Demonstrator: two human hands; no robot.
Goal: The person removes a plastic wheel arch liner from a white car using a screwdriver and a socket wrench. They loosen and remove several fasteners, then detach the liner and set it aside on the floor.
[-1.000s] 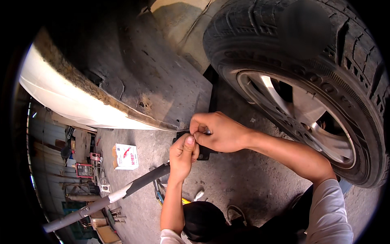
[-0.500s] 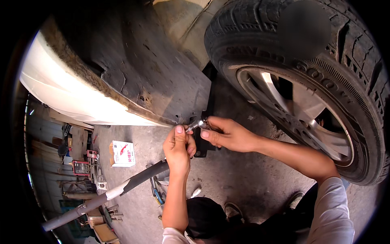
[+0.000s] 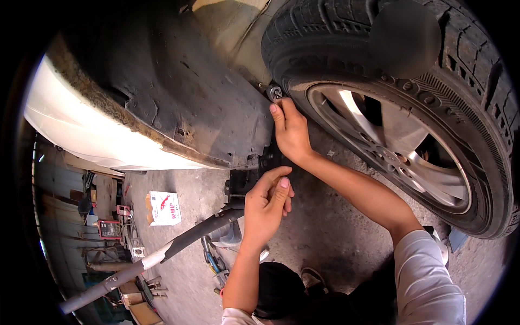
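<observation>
My right hand (image 3: 293,131) is closed round a ratchet wrench (image 3: 275,93), and the shiny round head sticks out above the fingers. That head is at the inner edge of the dark wheel arch liner (image 3: 211,103), between the liner and the tyre; whether it sits on a fastener I cannot tell. My left hand (image 3: 266,203) hangs lower, below the liner's bottom corner. Its fingers are loosely bent and apart, and nothing shows in them. A white body panel (image 3: 81,127) with a dirty rim borders the liner on the left.
A wheel with a black tyre (image 3: 309,59) and silver rim (image 3: 403,127) stands close on the right. A long grey bar (image 3: 124,273) slants in from lower left. On the concrete floor lie a white box (image 3: 164,208) and tools with blue handles (image 3: 214,260). Clutter lines the left wall.
My right hand has moved up with the ratchet wrench, from the liner's lower corner to its inner edge. My left hand has come away from the corner, down and right, its fingers loosened.
</observation>
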